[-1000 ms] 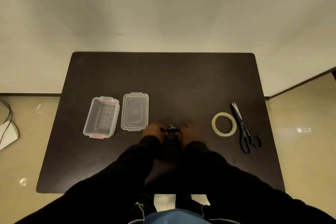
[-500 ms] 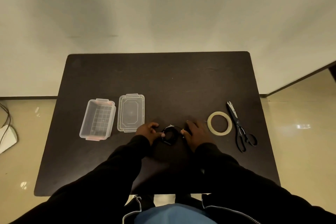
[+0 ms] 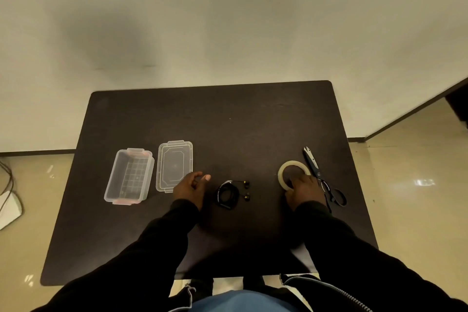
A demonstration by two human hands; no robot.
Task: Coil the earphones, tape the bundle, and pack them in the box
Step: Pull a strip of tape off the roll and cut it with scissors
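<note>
The black earphones (image 3: 229, 194) lie coiled on the dark table (image 3: 228, 121), two earbuds sticking out to the right of the coil. My left hand (image 3: 191, 187) rests just left of the coil, fingers loosely apart, holding nothing. My right hand (image 3: 302, 191) is on the near edge of the clear tape roll (image 3: 291, 168), its fingers curled over the ring. A clear plastic box (image 3: 129, 176) stands open at the left, and its lid (image 3: 174, 166) lies flat beside it.
Black scissors (image 3: 320, 177) lie just right of the tape roll, partly under my right hand's edge. A white object with a cable (image 3: 8, 206) sits on the floor to the left. The wall stands behind the table's far edge.
Both hands let go of the coiled earphones, which now lie alone on the table. My right hand moved right onto the tape roll; my left hand drew back to the left.
</note>
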